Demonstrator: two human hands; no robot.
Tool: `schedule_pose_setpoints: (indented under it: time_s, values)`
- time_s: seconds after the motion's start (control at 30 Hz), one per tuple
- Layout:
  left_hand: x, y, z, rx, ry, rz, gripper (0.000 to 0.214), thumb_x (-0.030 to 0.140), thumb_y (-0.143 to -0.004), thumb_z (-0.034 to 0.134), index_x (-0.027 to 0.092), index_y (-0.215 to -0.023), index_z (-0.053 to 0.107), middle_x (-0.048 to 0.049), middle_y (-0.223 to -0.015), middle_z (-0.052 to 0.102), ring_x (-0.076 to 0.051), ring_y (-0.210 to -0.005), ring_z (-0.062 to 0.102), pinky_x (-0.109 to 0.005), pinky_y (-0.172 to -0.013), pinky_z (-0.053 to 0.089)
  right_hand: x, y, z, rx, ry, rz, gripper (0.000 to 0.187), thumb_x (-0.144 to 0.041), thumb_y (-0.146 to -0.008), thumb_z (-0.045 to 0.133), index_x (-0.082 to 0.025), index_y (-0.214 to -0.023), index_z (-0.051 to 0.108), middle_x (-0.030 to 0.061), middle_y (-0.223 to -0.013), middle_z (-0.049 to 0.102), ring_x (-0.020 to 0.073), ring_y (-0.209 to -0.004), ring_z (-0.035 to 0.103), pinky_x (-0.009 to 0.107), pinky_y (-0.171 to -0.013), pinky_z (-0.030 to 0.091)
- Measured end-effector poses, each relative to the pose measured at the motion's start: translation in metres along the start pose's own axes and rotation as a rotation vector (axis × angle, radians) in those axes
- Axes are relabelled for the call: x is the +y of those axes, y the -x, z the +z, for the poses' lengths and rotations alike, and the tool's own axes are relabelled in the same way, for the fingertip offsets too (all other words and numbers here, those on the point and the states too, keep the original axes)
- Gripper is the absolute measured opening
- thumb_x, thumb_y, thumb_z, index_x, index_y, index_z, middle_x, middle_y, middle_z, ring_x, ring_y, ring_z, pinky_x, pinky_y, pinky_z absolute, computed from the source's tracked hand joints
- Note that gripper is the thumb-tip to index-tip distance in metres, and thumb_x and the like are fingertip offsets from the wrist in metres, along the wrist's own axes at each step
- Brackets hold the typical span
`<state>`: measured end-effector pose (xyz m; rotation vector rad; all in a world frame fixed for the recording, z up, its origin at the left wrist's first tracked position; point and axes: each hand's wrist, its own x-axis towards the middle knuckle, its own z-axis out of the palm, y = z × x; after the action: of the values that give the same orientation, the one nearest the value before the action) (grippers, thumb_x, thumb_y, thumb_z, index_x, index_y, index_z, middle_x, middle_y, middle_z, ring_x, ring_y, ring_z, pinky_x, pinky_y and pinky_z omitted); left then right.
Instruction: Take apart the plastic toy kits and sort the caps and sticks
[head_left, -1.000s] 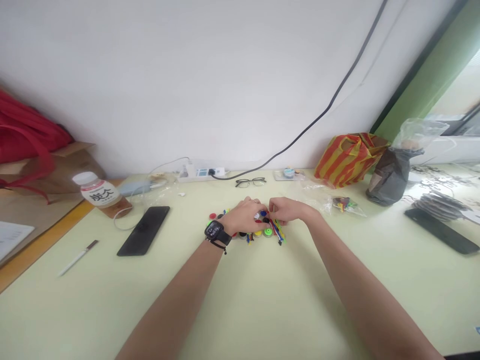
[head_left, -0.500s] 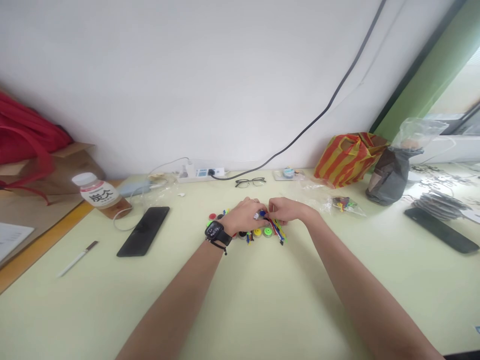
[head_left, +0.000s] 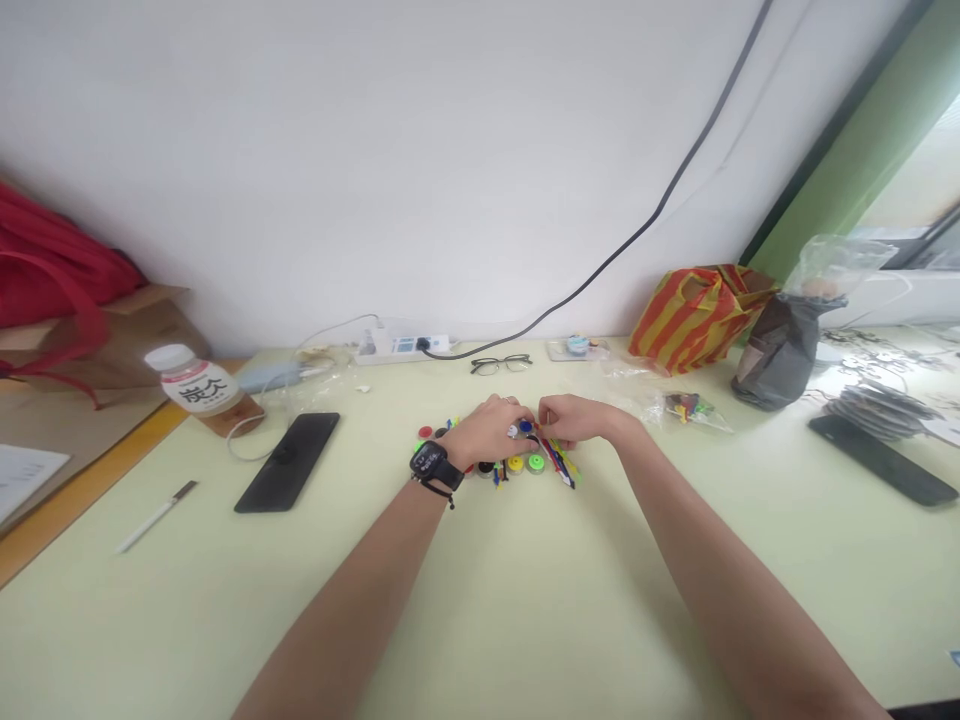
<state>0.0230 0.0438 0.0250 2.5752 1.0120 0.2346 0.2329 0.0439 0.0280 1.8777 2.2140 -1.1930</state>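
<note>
Both hands meet over a small heap of coloured plastic discs (head_left: 525, 463) and thin coloured sticks (head_left: 559, 464) at the table's middle. My left hand (head_left: 489, 430), with a black watch on its wrist, has its fingers curled over the discs. My right hand (head_left: 571, 419) pinches a small blue and red piece together with the left fingertips. What exactly sits in the pinch is too small to name. More discs, red and black, lie left of the left hand.
A black phone (head_left: 286, 461), a white bottle (head_left: 193, 384) and a pen (head_left: 155, 516) lie to the left. Glasses (head_left: 501, 364) and a power strip (head_left: 403, 346) sit by the wall. A striped bag (head_left: 697, 314), a small parts bag (head_left: 686, 408) and another phone (head_left: 882, 460) are on the right.
The hands stay almost still over the heap. The sticks under the right hand have shifted slightly to the right.
</note>
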Motion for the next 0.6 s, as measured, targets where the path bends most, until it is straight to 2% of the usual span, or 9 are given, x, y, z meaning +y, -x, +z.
schedule_pose_setpoints:
  time_s: [0.1, 0.23, 0.5, 0.6]
  values:
    - [0.0002, 0.0001, -0.0001, 0.004, 0.001, -0.003, 0.038, 0.048, -0.089, 0.068, 0.024, -0.118, 0.073, -0.0094, -0.112, 0.068, -0.032, -0.115, 0.059, -0.038, -0.094, 0.051, -0.0015, 0.0081, -0.0047, -0.033, 0.000, -0.002, 0.030, -0.031, -0.080, 0.076, -0.022, -0.099, 0.056, 0.0018, -0.085, 0.075, 0.0182, -0.071, 0.074, 0.026, -0.063, 0.053]
    - [-0.0010, -0.0006, 0.0011, 0.007, -0.004, -0.001, 0.037, 0.048, -0.088, 0.069, 0.024, -0.117, 0.073, -0.0092, -0.113, 0.068, -0.032, -0.115, 0.059, -0.038, -0.094, 0.051, -0.0043, 0.0102, -0.0043, -0.070, 0.001, 0.025, 0.052, -0.038, -0.068, 0.087, -0.022, -0.106, 0.056, 0.0030, -0.093, 0.076, 0.0193, -0.074, 0.075, 0.025, -0.062, 0.053]
    - [-0.0008, 0.0012, 0.0003, 0.027, 0.013, 0.028, 0.044, 0.055, -0.087, 0.069, 0.024, -0.118, 0.073, -0.0094, -0.112, 0.070, -0.032, -0.115, 0.060, -0.038, -0.095, 0.051, 0.0012, 0.0030, -0.0029, -0.050, -0.008, 0.064, 0.040, -0.023, -0.073, 0.077, -0.021, -0.105, 0.053, 0.0034, -0.084, 0.076, 0.0203, -0.071, 0.076, 0.026, -0.062, 0.054]
    - [-0.0002, 0.0027, -0.0013, 0.008, 0.035, 0.052, 0.056, 0.064, -0.079, 0.074, 0.025, -0.119, 0.073, -0.0089, -0.110, 0.070, -0.033, -0.114, 0.060, -0.037, -0.091, 0.051, 0.0010, 0.0045, -0.0034, -0.046, -0.029, 0.058, 0.040, -0.021, -0.073, 0.077, -0.021, -0.106, 0.054, 0.0034, -0.082, 0.077, 0.0209, -0.073, 0.076, 0.026, -0.062, 0.055]
